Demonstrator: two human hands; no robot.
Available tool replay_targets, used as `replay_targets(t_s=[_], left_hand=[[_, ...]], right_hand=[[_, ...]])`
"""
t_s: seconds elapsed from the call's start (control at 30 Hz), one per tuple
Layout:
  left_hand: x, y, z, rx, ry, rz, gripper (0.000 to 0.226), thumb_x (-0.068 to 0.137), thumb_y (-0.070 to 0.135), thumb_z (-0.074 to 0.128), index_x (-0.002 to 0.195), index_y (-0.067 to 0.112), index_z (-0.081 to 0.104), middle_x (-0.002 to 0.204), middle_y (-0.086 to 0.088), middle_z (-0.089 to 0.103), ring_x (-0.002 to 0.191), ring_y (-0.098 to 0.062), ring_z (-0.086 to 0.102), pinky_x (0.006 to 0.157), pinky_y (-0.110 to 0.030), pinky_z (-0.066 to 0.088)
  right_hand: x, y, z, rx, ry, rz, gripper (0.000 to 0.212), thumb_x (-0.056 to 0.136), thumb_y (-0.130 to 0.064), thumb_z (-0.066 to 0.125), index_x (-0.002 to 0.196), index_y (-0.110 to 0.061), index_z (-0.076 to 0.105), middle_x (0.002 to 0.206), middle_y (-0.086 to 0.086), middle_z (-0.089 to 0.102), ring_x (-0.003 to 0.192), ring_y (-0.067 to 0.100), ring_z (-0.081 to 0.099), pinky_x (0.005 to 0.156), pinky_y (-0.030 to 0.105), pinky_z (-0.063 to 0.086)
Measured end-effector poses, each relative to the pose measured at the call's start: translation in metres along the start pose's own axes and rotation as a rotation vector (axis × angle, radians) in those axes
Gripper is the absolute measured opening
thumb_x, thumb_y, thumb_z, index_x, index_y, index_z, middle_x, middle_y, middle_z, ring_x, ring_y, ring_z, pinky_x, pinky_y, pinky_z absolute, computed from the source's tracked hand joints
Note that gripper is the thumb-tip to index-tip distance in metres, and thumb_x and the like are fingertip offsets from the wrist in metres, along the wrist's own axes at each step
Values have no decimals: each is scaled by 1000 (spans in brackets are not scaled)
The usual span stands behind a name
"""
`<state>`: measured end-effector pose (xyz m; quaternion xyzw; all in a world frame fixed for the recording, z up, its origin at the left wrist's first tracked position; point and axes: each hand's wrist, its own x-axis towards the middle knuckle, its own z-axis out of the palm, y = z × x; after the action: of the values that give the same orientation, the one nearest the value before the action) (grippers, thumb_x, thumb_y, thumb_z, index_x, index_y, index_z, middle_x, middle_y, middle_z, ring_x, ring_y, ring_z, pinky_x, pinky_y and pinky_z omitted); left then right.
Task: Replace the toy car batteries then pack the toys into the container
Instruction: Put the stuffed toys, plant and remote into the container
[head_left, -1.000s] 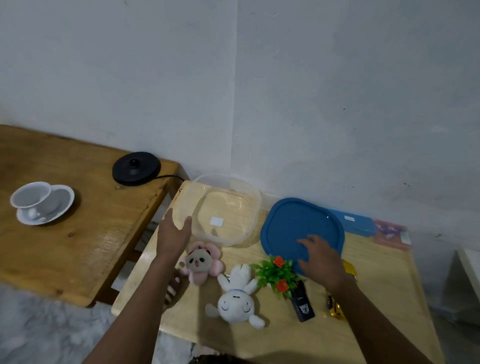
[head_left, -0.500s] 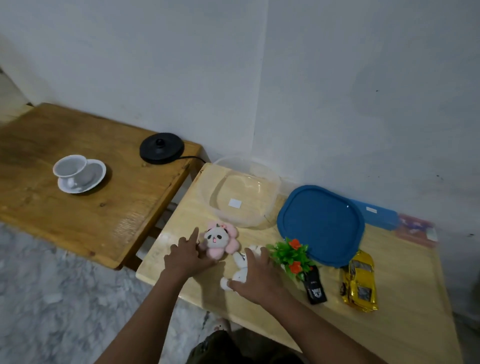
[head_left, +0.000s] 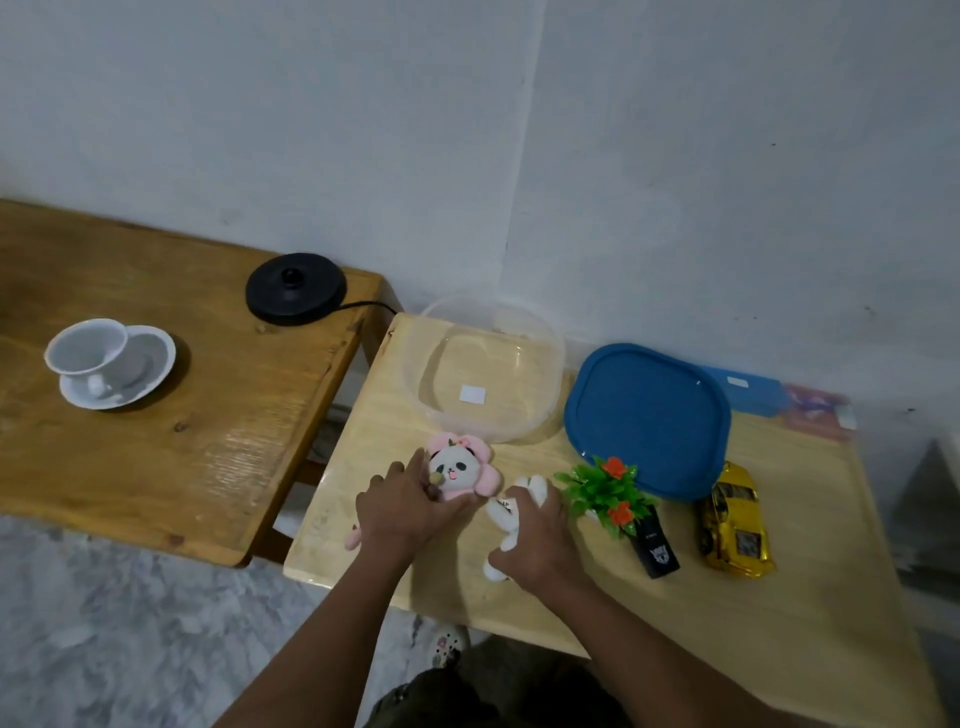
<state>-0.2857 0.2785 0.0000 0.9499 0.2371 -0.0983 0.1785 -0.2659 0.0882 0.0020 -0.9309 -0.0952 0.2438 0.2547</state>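
Two hands: both are low over the near-left part of the light table (head_left: 779, 597), side by side.
Left hand (head_left: 402, 506): it lies over the pink panda plush (head_left: 460, 467), fingers and thumb closed round its lower half. A pink foot pokes out by the wrist.
Right hand (head_left: 535, 540): its fingers are curled down over the white rabbit plush (head_left: 506, 514), whose ears stick out past the knuckles.
Clear container (head_left: 556, 364): it sits open at the table's far-left corner by the wall, just beyond the panda plush. A white label shows on its floor.
Blue lid (head_left: 649, 415): it lies flat just beside the container, on its right.
Yellow toy car (head_left: 735, 522): it is on the table to the right of both hands and apart from them, by the lid's near edge.
Black remote (head_left: 654, 545): it lies flat between the plastic plant (head_left: 605, 488) and the car.
Plastic plant: green leaves with orange flowers, close to the right hand's knuckles.
Side table (head_left: 156, 441): darker wood on the left, bearing a white cup (head_left: 85, 353) on a saucer (head_left: 150, 358) and a black kettle base (head_left: 296, 280).
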Motion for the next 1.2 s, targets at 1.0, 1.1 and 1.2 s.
replay_targets(t_s=[1.0,1.1,1.2], left_hand=[[8,-14,6,-242,70,69,41,78,60,58,110,34,62,93,10,70,86,-16,63,69,-30,40],[10,-15,9,-240,57,62,44,74,64,55,107,35,62,89,11,69,83,-15,63,68,-30,41],[10,-13,9,-249,65,63,44,73,64,57,105,35,62,87,11,68,81,-14,62,68,-30,42]], right_hand=[[-36,-6,-42,270,432,-128,72,62,-33,73,127,-31,43,113,-11,44,103,11,48,77,32,44],[-39,0,-51,219,603,-68,76,60,-39,73,131,-27,46,116,-8,56,105,16,54,87,38,47],[-35,10,-55,115,728,101,79,61,-45,74,130,-19,47,110,-1,63,101,22,57,96,45,44]])
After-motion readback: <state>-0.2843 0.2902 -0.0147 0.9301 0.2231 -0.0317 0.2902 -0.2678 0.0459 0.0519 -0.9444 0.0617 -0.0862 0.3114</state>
